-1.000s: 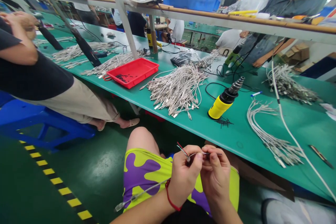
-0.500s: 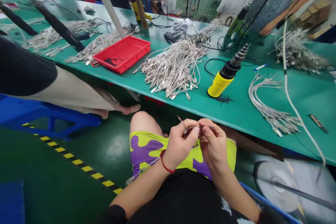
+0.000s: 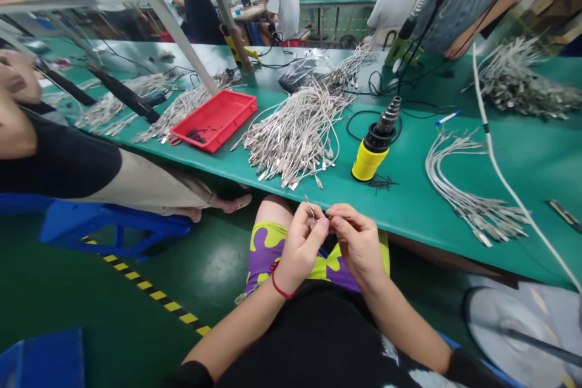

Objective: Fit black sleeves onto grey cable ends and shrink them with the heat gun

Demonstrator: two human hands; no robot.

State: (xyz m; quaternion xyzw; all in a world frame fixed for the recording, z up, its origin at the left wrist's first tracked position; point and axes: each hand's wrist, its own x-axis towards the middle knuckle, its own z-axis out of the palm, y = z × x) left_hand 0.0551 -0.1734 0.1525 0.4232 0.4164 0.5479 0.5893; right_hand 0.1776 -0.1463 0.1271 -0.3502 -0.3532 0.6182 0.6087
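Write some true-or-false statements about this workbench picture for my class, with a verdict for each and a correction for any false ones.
1. A red cord circles the wrist of the left hand. True.
2. The right hand holds a screwdriver. False: its fingers pinch a thin wire that the left hand also holds.
3. The red plastic tray is heaped with cables. False: it holds small black pieces, and cable bundles lie beside it.
4. A yellow heat gun stands on the green bench. True.
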